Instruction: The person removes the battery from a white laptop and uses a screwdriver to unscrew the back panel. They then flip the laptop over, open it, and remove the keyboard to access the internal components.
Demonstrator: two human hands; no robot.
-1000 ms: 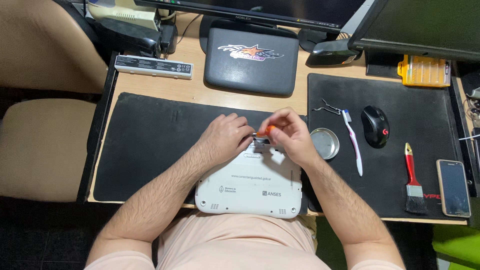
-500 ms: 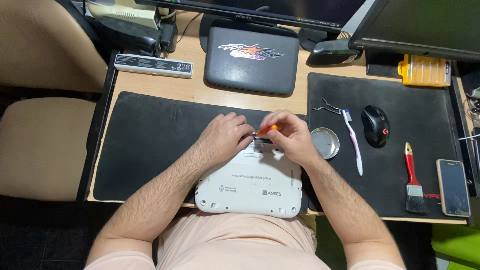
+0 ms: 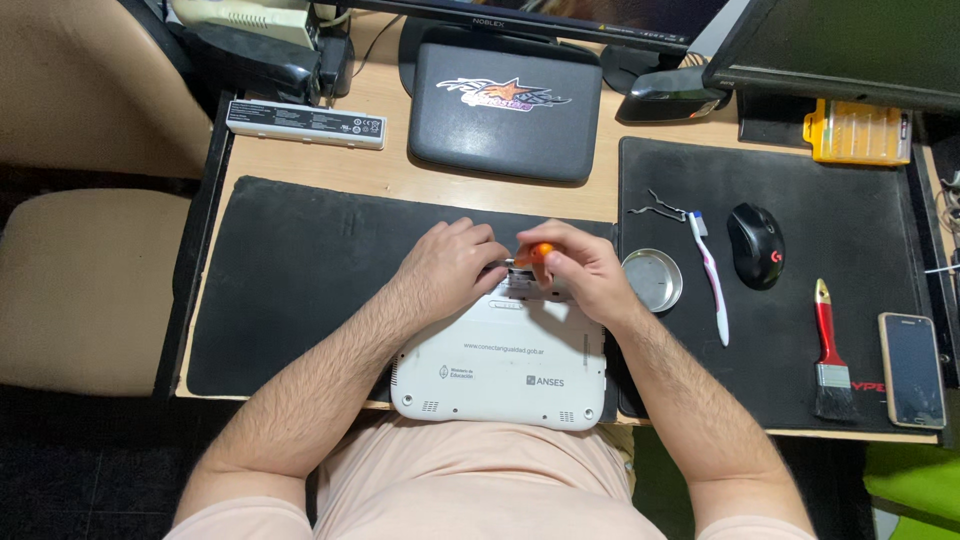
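A small white laptop lies upside down on a black desk mat at the desk's near edge. My right hand is closed on an orange-handled screwdriver, its tip down at the laptop's far edge. My left hand rests on that same far edge, fingers curled next to the screwdriver tip. The spot under the fingers is hidden.
A round metal dish, a toothbrush, a black mouse, a red-handled brush and a phone lie on the right mat. A closed dark laptop and a battery pack sit farther back.
Both hands stay at the laptop's far edge; they shifted only slightly.
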